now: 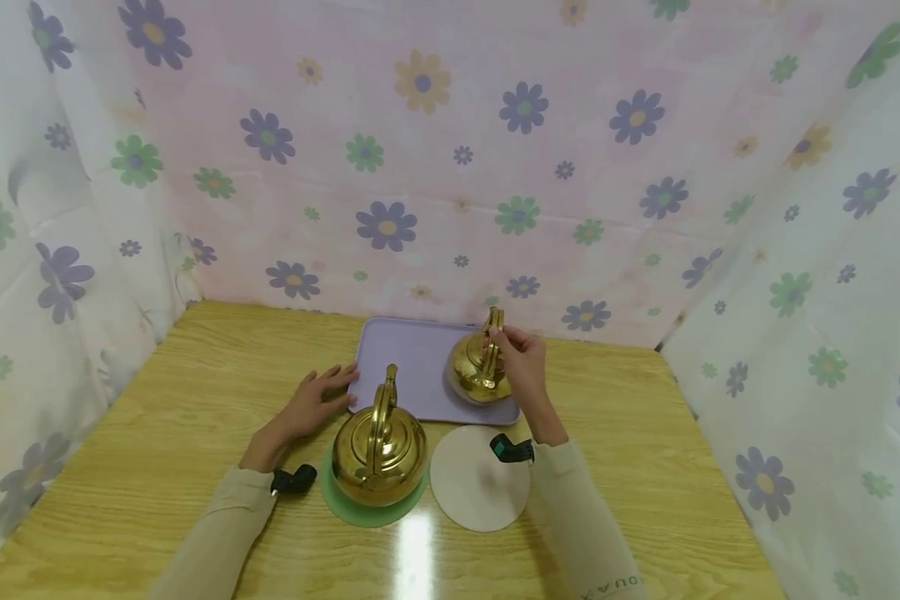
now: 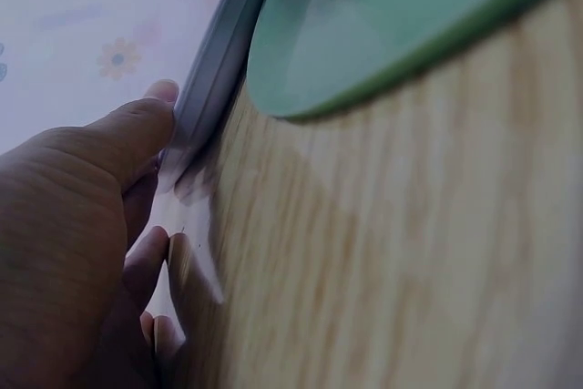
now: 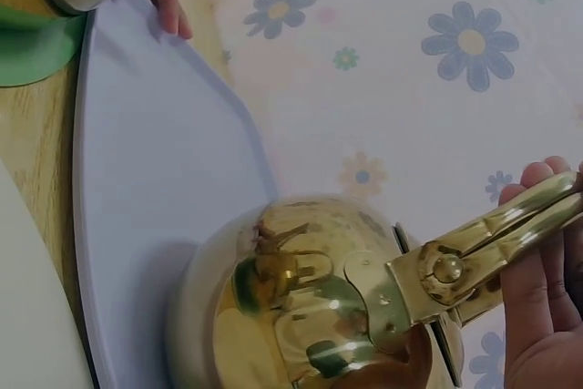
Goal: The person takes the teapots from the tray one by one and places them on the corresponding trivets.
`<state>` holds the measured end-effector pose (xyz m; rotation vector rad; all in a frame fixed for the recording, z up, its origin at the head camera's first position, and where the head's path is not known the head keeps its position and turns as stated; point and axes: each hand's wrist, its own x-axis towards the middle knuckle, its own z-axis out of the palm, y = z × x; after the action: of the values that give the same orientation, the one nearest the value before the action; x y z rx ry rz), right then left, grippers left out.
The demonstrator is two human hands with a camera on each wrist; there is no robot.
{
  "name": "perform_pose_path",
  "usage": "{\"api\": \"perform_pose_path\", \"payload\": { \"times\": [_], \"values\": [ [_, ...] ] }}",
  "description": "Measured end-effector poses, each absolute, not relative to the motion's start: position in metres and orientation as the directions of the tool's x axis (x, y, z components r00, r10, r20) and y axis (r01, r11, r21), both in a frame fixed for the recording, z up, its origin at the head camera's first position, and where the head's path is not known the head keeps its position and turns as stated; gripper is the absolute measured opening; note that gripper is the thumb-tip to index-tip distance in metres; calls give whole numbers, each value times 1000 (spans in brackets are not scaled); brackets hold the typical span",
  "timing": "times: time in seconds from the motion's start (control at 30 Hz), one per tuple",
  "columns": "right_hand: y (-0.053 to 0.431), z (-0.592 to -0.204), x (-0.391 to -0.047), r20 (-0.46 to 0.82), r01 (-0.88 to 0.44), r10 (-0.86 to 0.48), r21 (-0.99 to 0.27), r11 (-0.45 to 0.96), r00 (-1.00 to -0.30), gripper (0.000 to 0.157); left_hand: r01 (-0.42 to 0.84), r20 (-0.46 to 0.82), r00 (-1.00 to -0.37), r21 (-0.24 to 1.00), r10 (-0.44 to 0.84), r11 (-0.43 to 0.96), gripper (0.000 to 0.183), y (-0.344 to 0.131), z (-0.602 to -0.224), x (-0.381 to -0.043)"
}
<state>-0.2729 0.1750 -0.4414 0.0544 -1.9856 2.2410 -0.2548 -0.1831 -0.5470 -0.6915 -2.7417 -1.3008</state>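
Observation:
My right hand (image 1: 523,358) grips the upright handle of a smaller brass kettle (image 1: 467,375) at the right part of a lilac tray (image 1: 412,358). In the right wrist view the fingers pass behind that handle (image 3: 492,248); the kettle's base is out of frame, so I cannot tell whether it touches the tray. My left hand (image 1: 311,408) lies at the tray's left edge with fingers spread. In the left wrist view its thumb (image 2: 141,129) touches the tray's rim (image 2: 211,70). A larger brass kettle (image 1: 367,475) stands on a round green mat (image 1: 375,518), its handle raised.
A round cream mat (image 1: 468,492) lies right of the green mat, in front of the tray. All stand on a wood-grain table (image 1: 622,500). Flowered cloth (image 1: 450,183) hangs behind the table and along both sides, close to the tray's far edge.

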Motion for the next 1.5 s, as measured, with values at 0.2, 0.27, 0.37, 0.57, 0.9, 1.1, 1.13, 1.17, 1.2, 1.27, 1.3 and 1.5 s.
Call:
{"api": "perform_pose_path", "payload": {
  "times": [0.2,0.27,0.37,0.57,0.9,1.1,1.13,1.17,1.2,1.27,1.3,1.5],
  "values": [
    [173,-445,-269,173,-183,110,-980,-83,-979,35,412,228,-899,731,374,545,48,-184,-550,-254],
    [172,-445,-268,191,-200,119,-977,-69,-974,36,415,233,-898,730,373,543,48,-184,-551,-254],
    [173,-446,-267,209,-218,125,-974,-67,-970,37,418,236,-897,728,375,543,48,-184,-552,-255],
    [173,-447,-264,238,-250,111,-962,-112,-965,41,404,217,-901,733,374,547,50,-182,-551,-255],
    [169,-446,-260,232,-248,124,-958,-142,-965,37,402,218,-903,733,371,549,50,-182,-549,-256],
    [170,-449,-258,219,-237,134,-962,-137,-966,38,390,201,-907,736,371,554,49,-183,-546,-256],
    [170,-448,-258,214,-233,139,-963,-138,-967,38,386,197,-908,737,370,554,49,-183,-546,-255],
    [169,-448,-257,207,-228,144,-964,-141,-968,37,383,195,-909,738,368,555,49,-183,-546,-255],
    [169,-448,-257,201,-222,148,-965,-142,-968,36,381,194,-910,739,366,555,49,-183,-545,-255],
    [168,-448,-256,202,-224,153,-964,-146,-967,36,380,197,-911,741,361,553,49,-183,-545,-255],
    [167,-449,-256,201,-224,155,-963,-150,-967,37,382,199,-911,742,362,552,49,-182,-545,-255],
    [167,-450,-253,216,-240,143,-954,-179,-966,37,374,187,-911,750,367,546,51,-182,-547,-255]
  ]
}}
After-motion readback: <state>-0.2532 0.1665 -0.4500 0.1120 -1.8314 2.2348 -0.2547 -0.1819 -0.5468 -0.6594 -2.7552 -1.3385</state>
